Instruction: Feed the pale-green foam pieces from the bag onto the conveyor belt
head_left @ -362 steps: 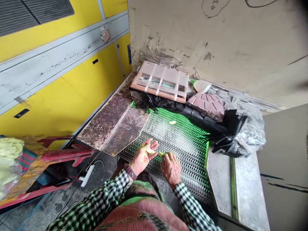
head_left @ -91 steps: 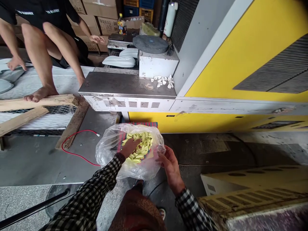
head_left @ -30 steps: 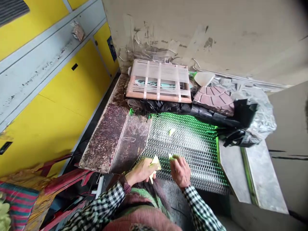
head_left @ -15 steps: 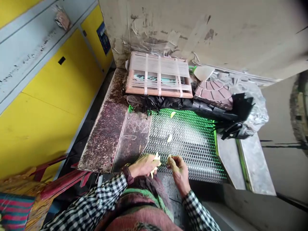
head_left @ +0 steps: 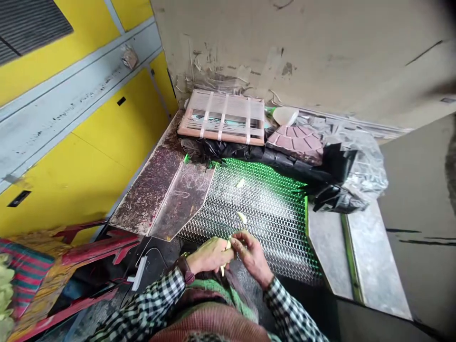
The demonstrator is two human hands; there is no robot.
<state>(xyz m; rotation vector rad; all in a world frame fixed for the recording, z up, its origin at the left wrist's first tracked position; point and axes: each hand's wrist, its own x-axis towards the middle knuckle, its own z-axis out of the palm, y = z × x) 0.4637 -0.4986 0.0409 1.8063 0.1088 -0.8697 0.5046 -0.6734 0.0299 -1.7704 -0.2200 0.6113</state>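
My left hand (head_left: 211,254) is closed around several pale yellow-green crescent-shaped pieces (head_left: 223,270), whose ends stick out past the fingers. What exactly they are I cannot make out. My right hand (head_left: 253,256) meets it, thumb and forefinger pinching the upper tip of one piece (head_left: 228,244). Just beyond the hands, one crescent piece (head_left: 242,217) lies on a metal mesh belt (head_left: 274,228). A second crescent piece (head_left: 241,183) lies farther up the belt, toward the green-lit opening.
A wooden frame wound with white strands (head_left: 224,116), a pinkish fan-shaped slab (head_left: 296,141) and black plastic sheeting (head_left: 331,175) sit over the belt's far end. Metal side plates (head_left: 377,261) flank it. Red metal bars (head_left: 99,249) and a white power strip (head_left: 139,273) are at lower left.
The piece formerly in my right hand appears to lie on the belt now. My right hand has come left to the bunch in my left hand. Belt pieces appear farther away; the view has shifted.
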